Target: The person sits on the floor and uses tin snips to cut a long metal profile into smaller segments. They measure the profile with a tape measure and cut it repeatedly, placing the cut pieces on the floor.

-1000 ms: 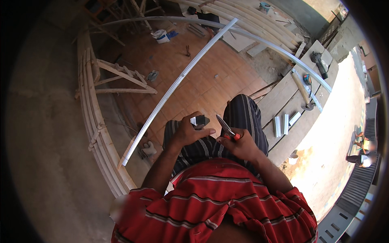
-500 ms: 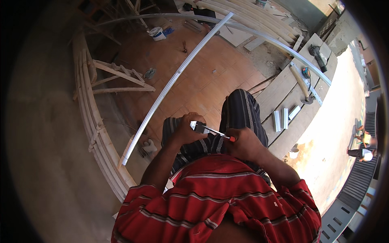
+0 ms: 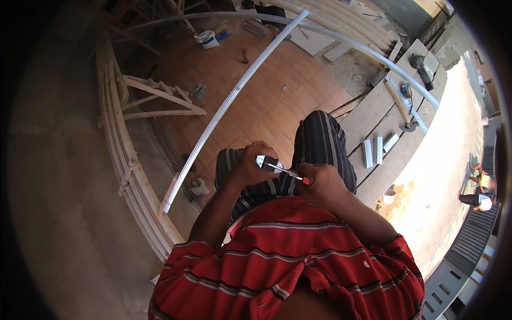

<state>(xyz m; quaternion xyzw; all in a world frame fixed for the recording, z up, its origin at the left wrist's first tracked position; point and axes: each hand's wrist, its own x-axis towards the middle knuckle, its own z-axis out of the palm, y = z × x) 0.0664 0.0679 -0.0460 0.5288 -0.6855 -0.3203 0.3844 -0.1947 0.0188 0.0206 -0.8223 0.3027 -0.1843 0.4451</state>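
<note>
Over my lap, my left hand (image 3: 249,166) is closed around a short piece of metal channel (image 3: 270,164), bright silver outside and dark inside. My right hand (image 3: 323,184) grips red-handled tin snips (image 3: 292,173), partly hidden by its fingers. The thin silver jaws point left and reach the channel piece; whether they bite into it is too small to tell. To the right, three short cut channel pieces (image 3: 378,150) lie on the planks.
Long silver metal profiles (image 3: 234,98) cross ahead of me. The plank platform (image 3: 368,120) on my right carries a hammer (image 3: 400,106), a tape measure (image 3: 406,90) and a dark power tool (image 3: 421,72). Wooden poles (image 3: 114,144) run along the left. Two people (image 3: 480,189) are far right.
My view has shifted slightly. The channel piece in my left hand has turned a little, and the snips' jaws now lie across its edge. Both hands keep their hold.
</note>
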